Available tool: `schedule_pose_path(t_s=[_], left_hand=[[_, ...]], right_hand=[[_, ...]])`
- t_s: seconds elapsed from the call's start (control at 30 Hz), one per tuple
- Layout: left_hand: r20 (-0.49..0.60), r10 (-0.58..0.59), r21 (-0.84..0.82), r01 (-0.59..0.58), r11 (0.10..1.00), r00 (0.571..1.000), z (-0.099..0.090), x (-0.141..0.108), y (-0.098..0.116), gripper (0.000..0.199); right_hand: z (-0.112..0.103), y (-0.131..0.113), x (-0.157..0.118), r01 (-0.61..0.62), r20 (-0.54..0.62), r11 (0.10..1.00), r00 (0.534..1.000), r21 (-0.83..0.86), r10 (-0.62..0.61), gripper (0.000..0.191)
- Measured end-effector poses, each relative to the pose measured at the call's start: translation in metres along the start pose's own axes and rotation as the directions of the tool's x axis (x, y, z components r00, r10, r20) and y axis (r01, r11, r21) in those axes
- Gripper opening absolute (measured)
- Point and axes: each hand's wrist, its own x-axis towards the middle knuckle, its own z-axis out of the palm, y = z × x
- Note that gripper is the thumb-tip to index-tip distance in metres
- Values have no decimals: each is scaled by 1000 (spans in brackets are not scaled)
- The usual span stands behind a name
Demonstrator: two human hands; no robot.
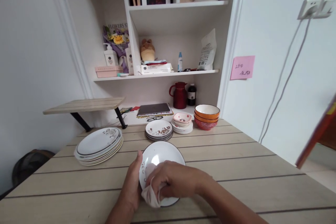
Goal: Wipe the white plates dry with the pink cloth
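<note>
A white plate with a dark rim and a brown floral pattern is tilted up above the front of the table. At its left edge my left hand grips it, thumb along the rim and the other fingers hidden behind. My right hand is closed on a pale pink cloth, which presses against the plate's face near the lower left. Part of the cloth hangs over the plate's lower edge. Just behind the plate sits a stack of small floral plates.
Oval plates are stacked at the left, near a raised wooden shelf. Small dishes and stacked bowls stand at the back right. Behind are a laptop, glasses, a red jug and a dark bottle.
</note>
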Motion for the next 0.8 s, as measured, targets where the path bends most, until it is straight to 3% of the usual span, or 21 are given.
schedule_pose_path(t_s=[0.1, 0.27, 0.53, 0.7, 0.8], left_hand=[[11, 44, 19, -44, 999, 999, -2, 0, 0, 58], [-59, 130, 78, -125, 989, 990, -5, 1, -1, 58], [-59, 119, 73, -115, 991, 991, -8, 4, -5, 61], [-129, 148, 41, -144, 989, 980, -7, 5, -5, 67], [-153, 163, 39, -159, 987, 975, -7, 6, -5, 67]], right_hand=[[0, 1, 0, 4, -9, 1000, 1000, -12, -4, 13], [-1, 1, 0, 15, -15, 998, 1000, 62, -14, 9], [3, 4, 2, -20, -2, 1000, 1000, 9, 20, 14], [-15, 4, -19, -191, 123, 980, 973, -53, 196, 23], [-28, 6, -31, -359, -58, 911, 933, -203, 355, 21]])
